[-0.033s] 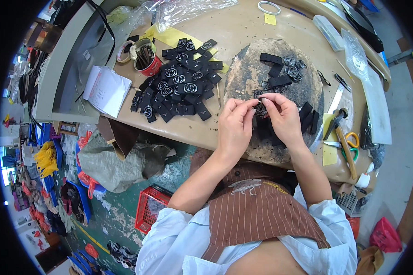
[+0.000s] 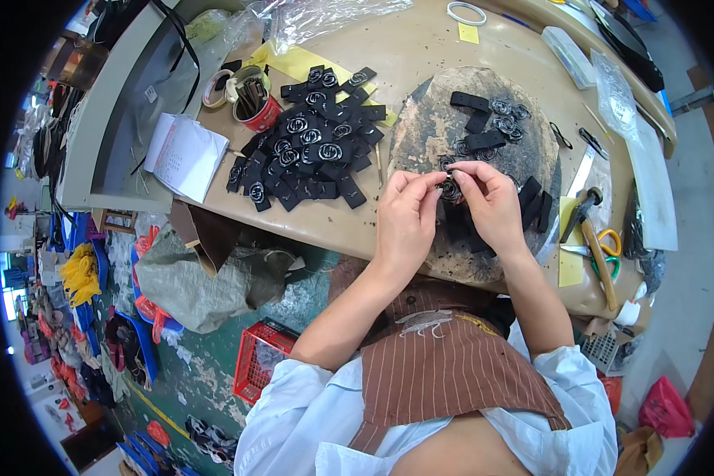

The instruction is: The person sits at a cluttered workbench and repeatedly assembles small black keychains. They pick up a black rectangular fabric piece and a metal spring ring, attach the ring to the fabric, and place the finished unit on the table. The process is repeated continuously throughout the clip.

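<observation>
My left hand and my right hand meet over a round, worn dark work pad on the tan bench. Together their fingertips pinch one small black strap with a metal buckle. Several loose black straps and metal buckles lie on the far part of the pad. More black straps sit just right of my right hand. A large pile of black straps fitted with buckles lies to the left of the pad.
A hammer and scissors lie at the right bench edge. A red cup of tools, a tape roll and a white notepad stand left. Clear plastic bags lie at the back. A red basket sits below.
</observation>
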Demonstrator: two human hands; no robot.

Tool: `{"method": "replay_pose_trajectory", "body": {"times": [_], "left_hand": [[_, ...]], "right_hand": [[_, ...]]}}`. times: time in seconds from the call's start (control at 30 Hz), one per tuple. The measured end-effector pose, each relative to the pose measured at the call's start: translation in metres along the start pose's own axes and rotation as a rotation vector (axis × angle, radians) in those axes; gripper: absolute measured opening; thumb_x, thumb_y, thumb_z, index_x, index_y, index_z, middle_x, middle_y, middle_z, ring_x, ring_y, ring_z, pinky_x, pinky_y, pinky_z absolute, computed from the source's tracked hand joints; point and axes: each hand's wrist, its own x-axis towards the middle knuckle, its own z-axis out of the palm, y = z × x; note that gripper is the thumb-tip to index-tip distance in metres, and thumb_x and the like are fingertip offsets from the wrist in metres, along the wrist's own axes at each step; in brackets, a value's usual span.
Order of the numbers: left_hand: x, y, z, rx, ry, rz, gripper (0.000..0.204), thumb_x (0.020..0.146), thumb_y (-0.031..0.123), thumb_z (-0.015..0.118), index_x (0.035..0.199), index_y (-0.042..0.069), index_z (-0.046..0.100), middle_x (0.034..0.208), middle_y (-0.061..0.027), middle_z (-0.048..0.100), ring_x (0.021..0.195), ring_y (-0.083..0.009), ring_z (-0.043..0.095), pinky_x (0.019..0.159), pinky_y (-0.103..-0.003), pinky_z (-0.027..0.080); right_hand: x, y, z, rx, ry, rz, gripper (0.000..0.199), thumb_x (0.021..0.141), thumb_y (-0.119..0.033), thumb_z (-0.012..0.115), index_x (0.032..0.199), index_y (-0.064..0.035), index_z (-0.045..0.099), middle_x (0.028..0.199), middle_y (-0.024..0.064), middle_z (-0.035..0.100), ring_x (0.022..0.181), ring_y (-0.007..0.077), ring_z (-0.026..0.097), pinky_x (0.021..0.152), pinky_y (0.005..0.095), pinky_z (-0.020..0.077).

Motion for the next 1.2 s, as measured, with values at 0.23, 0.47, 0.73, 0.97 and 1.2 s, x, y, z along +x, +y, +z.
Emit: {"method": "replay_pose_trajectory", "body": {"times": [0.23,0.47,0.73,0.97,1.2], "left_hand": [[-0.002,-0.006,-0.002,-0.109,-0.030,-0.021,0.019,0.077,-0.002,0.064,0.095,0.002,0.063,0.086,-0.0107,0.057,0.072,-0.0231,0.061,0.062,-0.031,0.048],[-0.020,0.005,0.003,-0.139,-0.062,0.088,0.019,0.081,-0.001,0.062,0.100,0.002,0.062,0.087,-0.0068,0.058,0.073,-0.0188,0.061,0.065,-0.029,0.050],[-0.015,0.028,-0.031,-0.633,-0.197,-0.424,0.015,0.082,0.002,0.063,0.097,0.000,0.062,0.079,0.0007,0.059,0.072,-0.0041,0.057,0.066,-0.018,0.047],[-0.019,0.038,-0.032,-0.547,-0.160,-0.362,0.013,0.080,0.001,0.064,0.093,0.000,0.063,0.082,-0.0021,0.060,0.072,-0.0054,0.058,0.065,-0.019,0.049],[-0.018,0.039,-0.032,-0.771,-0.277,-0.508,0.013,0.082,0.000,0.063,0.095,-0.001,0.062,0.084,-0.0028,0.062,0.074,-0.0067,0.060,0.067,-0.020,0.050]], "right_hand": [[-0.008,-0.007,-0.005,-0.279,0.017,-0.318,0.014,0.086,-0.004,0.059,0.097,0.0008,0.064,0.086,0.0045,0.063,0.065,0.0071,0.057,0.057,0.0212,0.0462],[0.013,0.004,-0.019,-0.216,-0.042,0.088,0.016,0.083,-0.003,0.061,0.099,0.0004,0.063,0.085,0.0065,0.063,0.061,0.0087,0.058,0.056,0.0214,0.0465],[-0.017,-0.059,-0.035,-0.312,-0.187,-0.415,0.022,0.075,-0.003,0.068,0.097,-0.0034,0.067,0.084,0.0094,0.063,0.071,0.0175,0.062,0.061,0.0272,0.0488],[-0.027,-0.056,-0.030,-0.260,-0.275,-0.470,0.015,0.076,0.002,0.065,0.090,-0.0024,0.065,0.086,0.0088,0.060,0.074,0.0190,0.061,0.064,0.0265,0.0485],[-0.037,-0.038,-0.027,-0.099,-0.245,-0.536,0.011,0.079,0.002,0.063,0.089,-0.0002,0.059,0.090,0.0091,0.054,0.079,0.0165,0.055,0.068,0.0251,0.0456]]}}
